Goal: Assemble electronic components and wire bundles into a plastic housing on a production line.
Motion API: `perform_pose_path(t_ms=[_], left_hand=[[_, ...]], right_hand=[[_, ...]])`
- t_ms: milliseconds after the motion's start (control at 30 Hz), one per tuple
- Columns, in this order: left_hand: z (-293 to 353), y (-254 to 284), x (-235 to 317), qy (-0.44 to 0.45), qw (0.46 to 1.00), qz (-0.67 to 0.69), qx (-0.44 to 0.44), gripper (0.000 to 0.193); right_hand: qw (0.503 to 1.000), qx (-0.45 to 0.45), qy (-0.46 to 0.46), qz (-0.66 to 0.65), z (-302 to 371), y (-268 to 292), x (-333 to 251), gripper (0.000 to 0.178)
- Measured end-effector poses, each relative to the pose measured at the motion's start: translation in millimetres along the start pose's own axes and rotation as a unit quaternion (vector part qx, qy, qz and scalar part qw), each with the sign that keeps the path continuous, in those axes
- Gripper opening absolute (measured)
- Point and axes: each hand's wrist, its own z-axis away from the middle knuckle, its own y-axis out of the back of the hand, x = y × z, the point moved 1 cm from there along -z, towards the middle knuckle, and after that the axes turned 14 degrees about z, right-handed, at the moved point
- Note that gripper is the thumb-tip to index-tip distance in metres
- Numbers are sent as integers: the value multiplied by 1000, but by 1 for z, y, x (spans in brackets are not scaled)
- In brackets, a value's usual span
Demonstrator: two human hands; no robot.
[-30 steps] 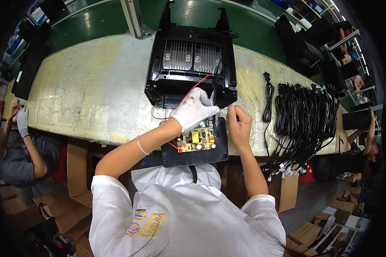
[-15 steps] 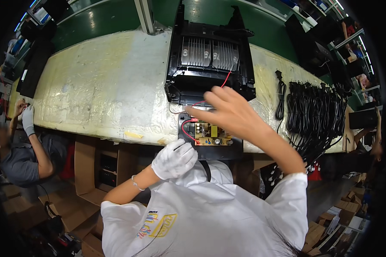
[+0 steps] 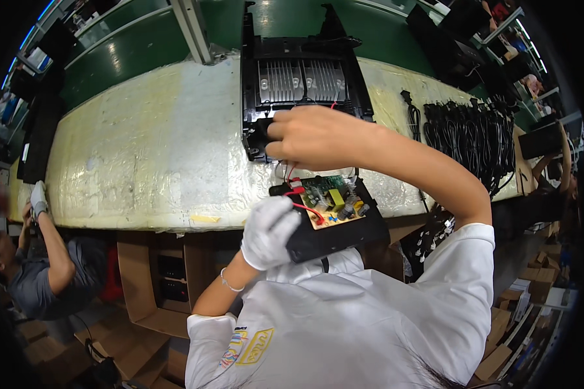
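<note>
My left hand (image 3: 269, 232), in a white glove, is closed at the left edge of a black panel (image 3: 363, 236). A circuit board (image 3: 339, 203) with a yellow transformer lies on that panel, and red wires (image 3: 309, 209) run to it near my glove. My bare right hand (image 3: 305, 136) is over the near side of a black housing (image 3: 246, 84) with two finned metal heat sinks (image 3: 279, 81). Its fingers are curled at the housing's near left part, and what they hold, if anything, is hidden. Thin wires (image 3: 291, 170) stretch between housing and panel.
Bundled black power cords (image 3: 467, 146) lie on the right of the film-covered table (image 3: 130, 149). A metal post (image 3: 191, 29) rises behind it. Cardboard boxes (image 3: 152, 279) stand below the near edge. At the left sits another person (image 3: 52, 266); more arms show at the far right.
My right hand has moved left and away from me, to the housing. The black panel with its board has turned and tilted, and my left hand has shifted up along its edge.
</note>
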Motion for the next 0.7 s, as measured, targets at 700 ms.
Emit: perform_pose_path(t_ms=[700], left_hand=[[-40, 5, -53, 232, 942, 236, -47, 28]], right_hand=[[949, -35, -211, -232, 38, 29, -15, 54]])
